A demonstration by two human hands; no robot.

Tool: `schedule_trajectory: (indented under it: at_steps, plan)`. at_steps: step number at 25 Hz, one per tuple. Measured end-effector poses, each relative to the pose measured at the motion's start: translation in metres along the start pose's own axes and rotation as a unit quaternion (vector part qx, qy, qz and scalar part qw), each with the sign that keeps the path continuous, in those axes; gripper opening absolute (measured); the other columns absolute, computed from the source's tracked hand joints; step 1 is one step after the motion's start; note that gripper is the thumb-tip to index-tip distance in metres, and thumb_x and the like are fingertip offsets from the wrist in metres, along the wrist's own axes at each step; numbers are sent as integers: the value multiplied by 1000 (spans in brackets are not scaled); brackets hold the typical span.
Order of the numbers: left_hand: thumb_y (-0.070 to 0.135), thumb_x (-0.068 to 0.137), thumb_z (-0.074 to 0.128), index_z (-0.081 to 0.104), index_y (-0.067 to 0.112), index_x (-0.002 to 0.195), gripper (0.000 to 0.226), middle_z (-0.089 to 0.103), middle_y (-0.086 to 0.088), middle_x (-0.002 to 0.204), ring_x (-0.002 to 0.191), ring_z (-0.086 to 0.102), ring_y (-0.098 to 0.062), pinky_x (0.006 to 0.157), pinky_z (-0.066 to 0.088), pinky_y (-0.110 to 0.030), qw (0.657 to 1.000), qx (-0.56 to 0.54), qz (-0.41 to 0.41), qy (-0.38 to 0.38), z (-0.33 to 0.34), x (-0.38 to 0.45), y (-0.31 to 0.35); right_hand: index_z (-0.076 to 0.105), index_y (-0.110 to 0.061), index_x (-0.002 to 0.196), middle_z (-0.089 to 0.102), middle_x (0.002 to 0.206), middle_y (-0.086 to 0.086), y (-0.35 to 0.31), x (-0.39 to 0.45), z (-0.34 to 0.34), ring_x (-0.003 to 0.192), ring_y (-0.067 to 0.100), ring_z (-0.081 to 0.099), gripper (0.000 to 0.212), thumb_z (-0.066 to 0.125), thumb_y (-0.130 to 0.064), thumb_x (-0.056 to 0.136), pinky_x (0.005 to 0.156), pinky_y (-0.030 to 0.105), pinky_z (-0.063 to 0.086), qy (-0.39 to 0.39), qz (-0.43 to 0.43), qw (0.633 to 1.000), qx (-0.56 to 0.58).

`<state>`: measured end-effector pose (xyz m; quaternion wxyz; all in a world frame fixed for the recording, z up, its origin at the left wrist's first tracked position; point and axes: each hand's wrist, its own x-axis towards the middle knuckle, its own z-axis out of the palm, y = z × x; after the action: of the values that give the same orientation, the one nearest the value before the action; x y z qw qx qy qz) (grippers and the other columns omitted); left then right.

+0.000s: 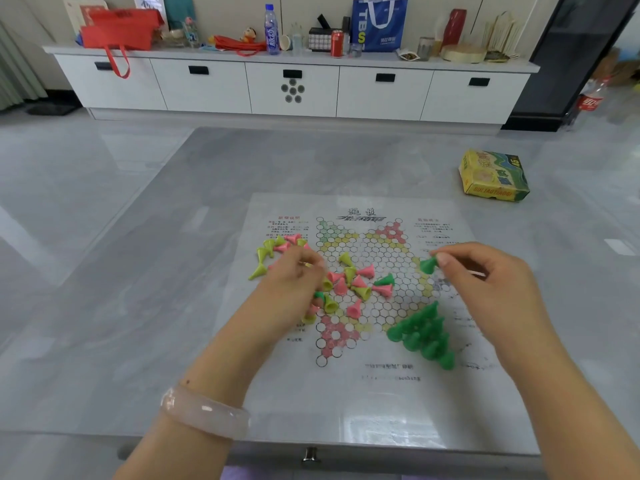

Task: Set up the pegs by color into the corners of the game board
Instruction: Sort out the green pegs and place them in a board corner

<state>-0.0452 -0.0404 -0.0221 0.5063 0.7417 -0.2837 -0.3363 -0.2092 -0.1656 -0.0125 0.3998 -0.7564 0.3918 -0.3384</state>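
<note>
A thin printed game board (356,386) with a star of circles lies on the grey table. Several green pegs (424,336) stand packed in its near right corner. Loose pink and yellow pegs (353,280) lie mixed over the board's middle, and more of them (273,252) sit at its left edge. One green peg (385,280) lies on its side among them. My right hand (485,282) pinches a green peg (428,265) above the board's right side. My left hand (294,289) rests curled over the mixed pile, fingers around a green peg (319,295).
A yellow and green box (493,176) lies on the table at the far right. The table's near edge has a drawer knob (309,455). A white cabinet (294,88) with bottles, bags and a can stands across the floor.
</note>
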Motion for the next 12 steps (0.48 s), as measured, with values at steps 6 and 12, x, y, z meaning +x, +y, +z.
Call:
schedule_trajectory:
  at_steps: [6,12]
  plan:
    - [9,90,47,56,22,81,18,50,1,70,63,51,-17,63,47,-29,993,72,24,89,-10,16,-5,66,-28,79,64,81,-16,33,6,-7,80,-2,56,15,59,-16,85,75,23,41,5,66,997,-40]
    - [20,87,55,61,18,91,8,47,3,86,74,51,-14,64,37,-25,924,359,105,78,11,23,-2,68,-23,85,64,85,-17,45,8,-6,84,-4,55,13,57,-17,86,69,14,40,-2,112,994,-4]
